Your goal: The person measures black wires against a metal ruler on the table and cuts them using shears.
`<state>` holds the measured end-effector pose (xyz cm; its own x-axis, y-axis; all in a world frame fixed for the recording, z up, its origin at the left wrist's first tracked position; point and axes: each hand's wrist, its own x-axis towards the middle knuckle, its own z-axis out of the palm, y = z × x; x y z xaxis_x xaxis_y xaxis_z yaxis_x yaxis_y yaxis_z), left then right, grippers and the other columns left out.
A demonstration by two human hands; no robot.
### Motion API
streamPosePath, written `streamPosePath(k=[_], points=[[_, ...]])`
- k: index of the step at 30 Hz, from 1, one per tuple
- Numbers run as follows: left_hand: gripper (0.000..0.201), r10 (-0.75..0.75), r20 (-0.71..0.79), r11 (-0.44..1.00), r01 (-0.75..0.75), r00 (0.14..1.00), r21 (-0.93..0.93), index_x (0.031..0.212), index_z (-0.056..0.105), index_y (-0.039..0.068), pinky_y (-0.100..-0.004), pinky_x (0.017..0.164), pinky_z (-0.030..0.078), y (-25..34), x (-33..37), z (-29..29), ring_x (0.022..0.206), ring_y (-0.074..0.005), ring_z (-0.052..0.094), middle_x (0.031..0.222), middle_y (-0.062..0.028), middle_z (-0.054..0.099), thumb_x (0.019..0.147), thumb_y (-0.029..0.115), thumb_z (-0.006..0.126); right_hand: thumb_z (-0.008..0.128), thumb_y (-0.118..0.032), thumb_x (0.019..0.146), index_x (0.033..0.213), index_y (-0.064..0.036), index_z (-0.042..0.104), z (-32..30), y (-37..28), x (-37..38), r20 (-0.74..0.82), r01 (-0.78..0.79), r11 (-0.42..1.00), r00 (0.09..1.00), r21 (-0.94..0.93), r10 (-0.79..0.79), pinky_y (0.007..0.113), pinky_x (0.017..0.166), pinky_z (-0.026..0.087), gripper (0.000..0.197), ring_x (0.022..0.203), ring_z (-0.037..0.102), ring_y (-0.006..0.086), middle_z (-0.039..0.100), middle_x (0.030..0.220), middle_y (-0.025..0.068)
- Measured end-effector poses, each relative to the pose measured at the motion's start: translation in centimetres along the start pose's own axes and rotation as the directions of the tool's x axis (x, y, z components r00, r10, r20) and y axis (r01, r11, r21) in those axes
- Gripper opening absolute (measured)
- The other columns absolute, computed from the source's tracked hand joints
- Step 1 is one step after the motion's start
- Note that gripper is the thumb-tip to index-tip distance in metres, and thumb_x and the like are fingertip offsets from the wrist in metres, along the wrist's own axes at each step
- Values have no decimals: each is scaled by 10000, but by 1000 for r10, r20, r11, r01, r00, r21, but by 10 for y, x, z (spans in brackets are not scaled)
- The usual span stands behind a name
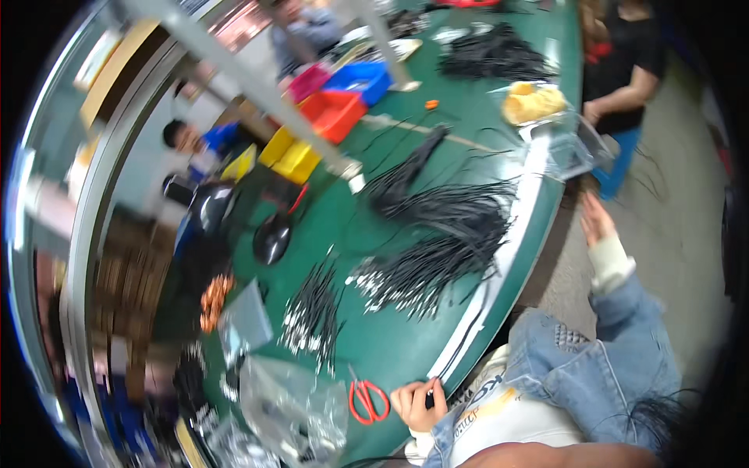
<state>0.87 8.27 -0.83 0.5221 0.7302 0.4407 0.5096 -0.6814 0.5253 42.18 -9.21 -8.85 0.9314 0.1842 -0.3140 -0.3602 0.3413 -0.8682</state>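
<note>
— What's at the far left of the green table (406, 351)?

— Crumpled clear plastic bags (292, 405), and beside them red-handled scissors (368, 400) lying flat near the table's edge.

— And the left hand?

— The left hand (419, 403) sits just right of the scissors, fingers curled shut around a thin black cable (468, 331) that runs up along the table's rim (how much of it is in the fist I cannot tell).

— What lies further in?

— A small bunch of black cables with pale tips (312, 312), then a larger heap of black cables (437, 257) spread across the middle, well apart from the hand.

— The right hand?

— The right hand (597, 220) is stretched out past the table's edge, fingers loose and holding nothing, near a clear plastic box (573, 148). Another person in black (624, 70) stands beyond it.
</note>
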Motion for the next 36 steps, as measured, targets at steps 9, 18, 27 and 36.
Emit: streamPosePath(k=[9, 18, 27, 36], points=[[145, 47, -26, 999, -47, 999, 15, 697, 669, 84, -352, 652, 415, -9, -20, 5, 701, -241, 502, 704, -60, 538, 602, 11, 751, 590, -111, 791, 1400, -10, 295, 103, -120, 108, 566, 833, -211, 141, -511, -813, 365, 1109, 204, 684, 1359, 261, 319, 316, 1442, 179], [132, 86, 3, 993, -86, 996, 82, 792, 648, 73, -358, 673, 428, -21, -19, 4, 753, -244, 507, 791, -73, 543, 674, 76, 708, 666, -612, 689, 1363, -177, 406, 142, -146, 147, 819, 686, -474, 553, -552, -154, 497, 1063, 291, 843, 1333, 261, 384, 345, 1437, 124], [456, 247, -87, 968, -243, 965, 58, 1218, 560, 78, -379, 918, 396, -51, -51, 26, 1018, -255, 543, 1180, -130, 570, 850, 332, 647, 696, -546, 687, 1318, -250, 415, 198, -159, 232, 433, 92, -545, 722, -833, -540, 473, 980, 390, 751, 1241, 393, 281, 438, 1316, 62], [233, 70, -29, 984, -74, 997, -164, 857, 696, 64, -336, 662, 416, -8, -2, 6, 721, -235, 500, 781, -56, 561, 644, -9, 757, 540, -539, 829, 1400, -307, 316, 131, -277, 334, 763, -9, -767, 96, -642, -640, 495, 1038, 288, 656, 1328, 304, 286, 292, 1472, 58]])
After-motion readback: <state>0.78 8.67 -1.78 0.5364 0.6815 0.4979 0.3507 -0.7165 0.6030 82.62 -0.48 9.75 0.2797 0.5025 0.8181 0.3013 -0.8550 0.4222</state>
